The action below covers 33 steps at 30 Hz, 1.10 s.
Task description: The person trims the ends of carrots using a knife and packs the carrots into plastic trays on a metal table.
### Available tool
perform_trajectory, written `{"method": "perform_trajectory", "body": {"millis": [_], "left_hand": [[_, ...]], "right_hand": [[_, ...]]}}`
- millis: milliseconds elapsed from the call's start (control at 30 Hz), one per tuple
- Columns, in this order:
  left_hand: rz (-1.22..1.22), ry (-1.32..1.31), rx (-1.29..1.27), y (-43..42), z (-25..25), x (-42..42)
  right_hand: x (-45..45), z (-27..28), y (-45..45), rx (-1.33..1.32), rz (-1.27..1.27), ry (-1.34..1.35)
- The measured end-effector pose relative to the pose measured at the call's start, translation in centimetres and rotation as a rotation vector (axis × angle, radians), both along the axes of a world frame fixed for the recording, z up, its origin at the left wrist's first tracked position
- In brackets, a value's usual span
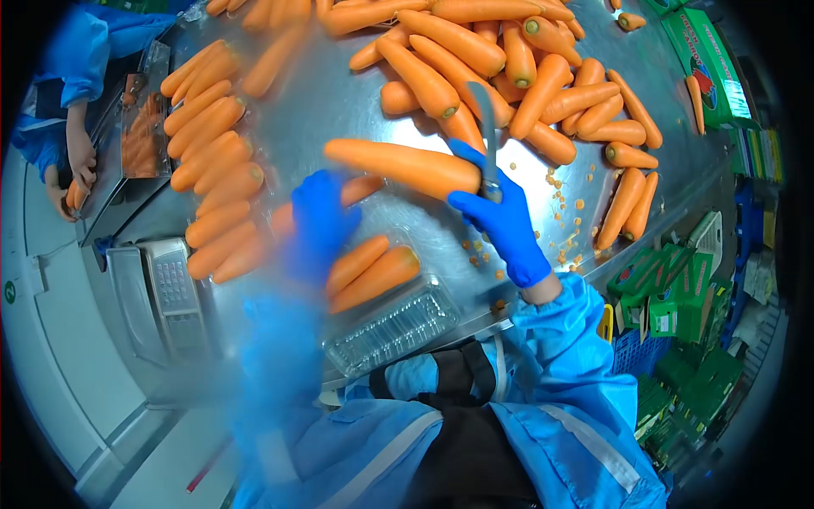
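My right hand (506, 225), in a blue glove, is closed around a curved knife (487, 127) with its blade pointing up and away. The thumb and a finger of that hand also pinch the thick end of a large carrot (398, 165), which points left. My left hand (320, 222), gloved in blue and hazy, is closed over another carrot (362, 188) that shows on both sides of it; its fingers are blurred. Just below lie two carrots (373, 273) at a clear plastic tray (394, 327) near the table's front edge.
Many carrots (500, 68) are heaped on the metal table (326, 102); a row of carrots (212, 153) lies at left. Orange trimmings (560, 199) are scattered right. A scale (175, 284) stands left, green boxes (661, 288) right. Another person's hands (80, 161) work far left.
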<state>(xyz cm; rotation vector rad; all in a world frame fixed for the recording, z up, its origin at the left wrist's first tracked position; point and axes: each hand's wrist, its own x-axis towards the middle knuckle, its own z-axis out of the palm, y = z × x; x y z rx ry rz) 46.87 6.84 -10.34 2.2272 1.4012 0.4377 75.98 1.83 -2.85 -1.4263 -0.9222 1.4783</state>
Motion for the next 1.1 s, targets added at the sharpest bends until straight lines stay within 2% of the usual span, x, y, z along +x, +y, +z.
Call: {"method": "perform_trajectory", "body": {"millis": [133, 200, 233, 333, 367, 500, 600, 700, 800, 867, 900, 1000, 1100], "left_hand": [[0.151, -0.068, 0.155, -3.8, 0.5, -0.8], [0.116, 0.072, 0.276, -5.5, 1.7, -0.7], [0.119, 0.027, 0.235, -6.2, 1.9, -0.8], [0.145, -0.104, 0.101, -7.4, 2.2, -1.2], [0.167, -0.143, 0.042, -7.7, 2.5, -1.3], [0.247, -0.321, -0.004, -7.2, 3.0, -1.5], [0.051, 0.003, 0.173, -4.3, 3.5, -1.1], [-0.027, 0.249, 0.137, -3.2, 2.0, -0.7], [-0.016, 0.409, 0.304, -1.8, -0.2, -1.0], [0.119, 0.248, 0.13, 0.1, 0.3, -0.2], [0.185, 0.166, 0.051, 1.1, 0.7, 0.2], [0.225, 0.048, 0.125, 3.6, -1.8, -0.4], [0.145, 0.095, 0.106, 3.5, -0.9, -0.9]], "right_hand": [[-3.0, -2.4, 3.3, 0.294, 0.218, -0.03], [-4.2, -3.5, 4.9, 0.35, 0.356, -0.022], [-4.6, -3.9, 5.5, 0.376, 0.425, -0.019], [-5.0, -5.3, 7.1, 0.327, 0.727, -0.445], [-5.2, -7.0, 6.8, 0.459, 0.673, -0.551], [-4.9, -6.0, 5.2, 0.444, 0.496, -0.518], [-4.4, -4.1, 3.0, 0.28, 0.259, -0.358], [-2.9, -3.6, -0.4, 0.088, 0.121, -0.146], [-0.8, -4.3, -5.0, -0.093, 0.015, -0.052], [0.2, -3.4, -7.3, -0.251, -0.047, -0.087], [0.8, -3.4, -8.6, -0.23, -0.07, -0.109], [2.4, -4.6, -12.2, -0.136, -0.122, -0.165], [3.8, -5.6, -15.5, -0.073, -0.168, -0.184]]}}
